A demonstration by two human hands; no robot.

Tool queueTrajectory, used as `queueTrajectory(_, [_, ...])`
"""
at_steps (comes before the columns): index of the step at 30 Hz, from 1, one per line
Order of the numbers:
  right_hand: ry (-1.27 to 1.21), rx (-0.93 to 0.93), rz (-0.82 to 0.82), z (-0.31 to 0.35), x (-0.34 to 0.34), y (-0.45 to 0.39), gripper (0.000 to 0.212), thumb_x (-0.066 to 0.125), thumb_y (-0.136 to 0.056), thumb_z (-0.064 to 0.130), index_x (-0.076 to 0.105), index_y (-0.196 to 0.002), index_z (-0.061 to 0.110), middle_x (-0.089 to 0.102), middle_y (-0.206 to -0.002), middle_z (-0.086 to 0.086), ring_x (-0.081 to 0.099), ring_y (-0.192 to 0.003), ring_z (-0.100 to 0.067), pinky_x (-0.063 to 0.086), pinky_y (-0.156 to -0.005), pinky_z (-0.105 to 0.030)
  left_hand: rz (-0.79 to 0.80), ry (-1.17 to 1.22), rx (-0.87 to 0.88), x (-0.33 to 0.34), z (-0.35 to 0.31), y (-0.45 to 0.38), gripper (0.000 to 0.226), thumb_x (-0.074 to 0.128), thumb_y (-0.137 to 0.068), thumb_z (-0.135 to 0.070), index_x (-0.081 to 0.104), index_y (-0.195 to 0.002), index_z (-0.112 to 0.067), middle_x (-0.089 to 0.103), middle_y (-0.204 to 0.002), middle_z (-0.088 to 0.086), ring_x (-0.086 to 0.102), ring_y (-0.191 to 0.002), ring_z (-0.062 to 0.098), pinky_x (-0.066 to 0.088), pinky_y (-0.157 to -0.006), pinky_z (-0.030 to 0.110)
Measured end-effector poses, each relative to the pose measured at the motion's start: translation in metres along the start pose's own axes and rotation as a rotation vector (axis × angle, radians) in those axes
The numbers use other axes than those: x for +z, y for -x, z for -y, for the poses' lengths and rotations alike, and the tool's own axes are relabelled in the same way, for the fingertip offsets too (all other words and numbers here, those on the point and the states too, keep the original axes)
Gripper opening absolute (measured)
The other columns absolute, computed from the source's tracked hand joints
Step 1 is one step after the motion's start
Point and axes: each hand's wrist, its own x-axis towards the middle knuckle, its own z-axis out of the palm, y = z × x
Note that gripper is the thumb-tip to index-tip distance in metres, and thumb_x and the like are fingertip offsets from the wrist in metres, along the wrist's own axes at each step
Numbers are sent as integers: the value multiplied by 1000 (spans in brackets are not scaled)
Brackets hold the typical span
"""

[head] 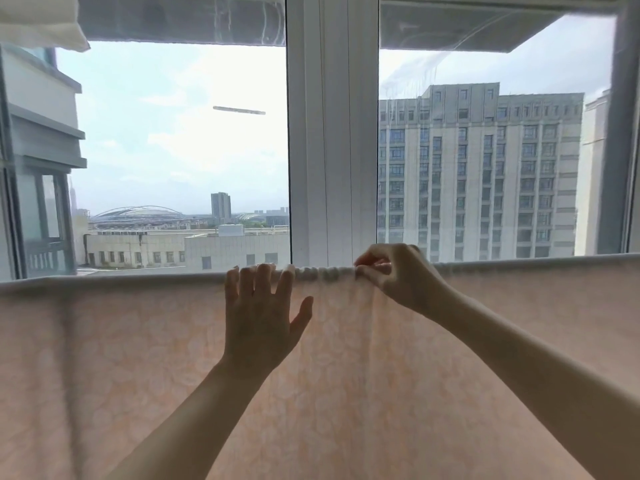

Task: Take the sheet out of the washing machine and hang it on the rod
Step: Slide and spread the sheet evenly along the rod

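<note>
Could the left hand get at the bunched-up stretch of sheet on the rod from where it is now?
Probably yes. The left hand lies open against the sheet, fingertips at the top edge right beside the bunched stretch. Nothing lies between them; the right hand pinches only its far end.

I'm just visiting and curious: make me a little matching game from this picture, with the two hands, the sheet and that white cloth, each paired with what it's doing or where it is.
Things:
1. left hand
2. right hand
3. sheet
4. white cloth

States:
A. draped over the rod, bunched between the hands
B. top left corner of the view
C. fingers spread, flat against the fabric
D. pinching the top fold

Pairs: 1-C, 2-D, 3-A, 4-B
</note>
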Motion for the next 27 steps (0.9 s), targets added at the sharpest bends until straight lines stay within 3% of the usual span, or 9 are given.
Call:
queueTrajectory(3, [76,9,-13,9,4,1,17,66,-87,40,68,-100,29,71,-93,12,66,-83,-1,55,-81,-34,-45,-4,6,2,0,0,52,42,-91,-54,57,-116,-11,56,-108,16,53,-102,37,37,-98,57])
queueTrajectory(6, [246,-8,18,17,10,0,28,53,-89,56,65,-104,35,63,-100,14,59,-83,-5,44,-85,-36,-76,18,5,4,-1,0,50,41,-91,-53,56,-115,-11,56,-106,16,52,-99,36,39,-95,56])
queueTrajectory(11, [44,-5,40,18,9,-10,17,67,-88,34,73,-96,21,61,-94,13,63,-80,-6,54,-80,-29,-50,9,-7,5,5,1,50,42,-92,-53,57,-116,-11,56,-108,15,52,-101,36,40,-95,56])
queueTrajectory(14, [-1,-13,18,20,3,-12,12,69,-87,19,75,-96,15,62,-86,13,61,-77,-3,49,-76,-17,-55,22,0,5,6,2,51,41,-93,-53,57,-117,-11,57,-110,15,53,-103,36,39,-97,56])
queueTrajectory(21, [114,-38,-215,16,-7,5,8,64,-90,17,67,-91,10,63,-89,5,62,-77,-12,55,-75,-29,-37,51,38,-4,-8,3,50,42,-94,-53,56,-120,-13,57,-113,15,53,-106,36,38,-98,57])
queueTrajectory(27, [87,-24,-136,10,-13,14,9,65,-90,17,70,-94,11,70,-92,2,66,-81,-12,55,-80,-30,2,14,44,-10,-19,1,51,40,-93,-54,56,-118,-13,56,-115,15,52,-108,37,36,-102,59])
